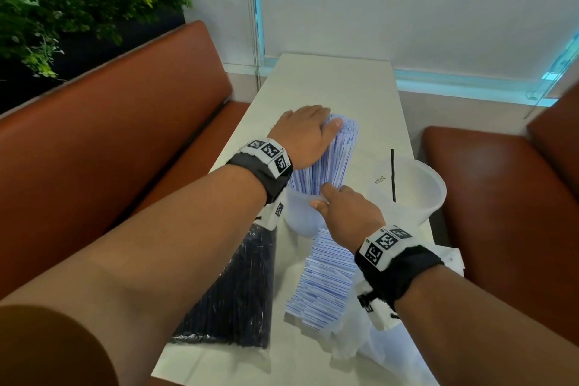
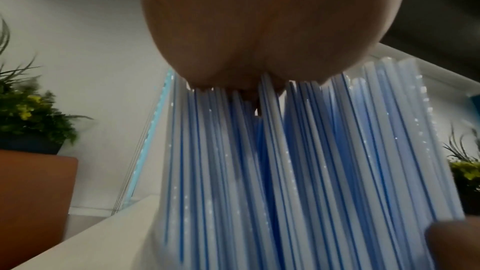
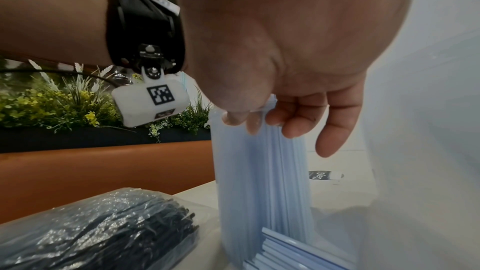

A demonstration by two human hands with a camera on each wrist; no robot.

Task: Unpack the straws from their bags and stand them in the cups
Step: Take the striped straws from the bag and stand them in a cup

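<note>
A thick bundle of blue-and-white striped straws (image 1: pixel 332 157) (image 2: pixel 285 161) stands in a translucent cup (image 1: pixel 300 216) (image 3: pixel 259 171) mid-table. My left hand (image 1: pixel 316 122) (image 2: pixel 272 28) lies on top of the bundle, palm pressing on the straw tips. Whether the fingers curl over the far side is hidden. At the cup's near rim, my right hand (image 1: pixel 326 200) (image 3: pixel 249 118) pinches the rim between thumb and fingers. More striped straws (image 1: pixel 322 279) (image 3: pixel 285 249) lie loose on a clear bag in front of the cup. A second cup (image 1: pixel 410 185) to the right holds one black straw (image 1: pixel 392 175).
A sealed bag of black straws (image 1: pixel 238 285) (image 3: pixel 103 227) lies on the narrow white table (image 1: pixel 329 81), left of the loose pile. Orange-brown bench seats (image 1: pixel 125 141) flank the table on both sides. A planter with green plants (image 1: pixel 62 3) stands behind the left bench.
</note>
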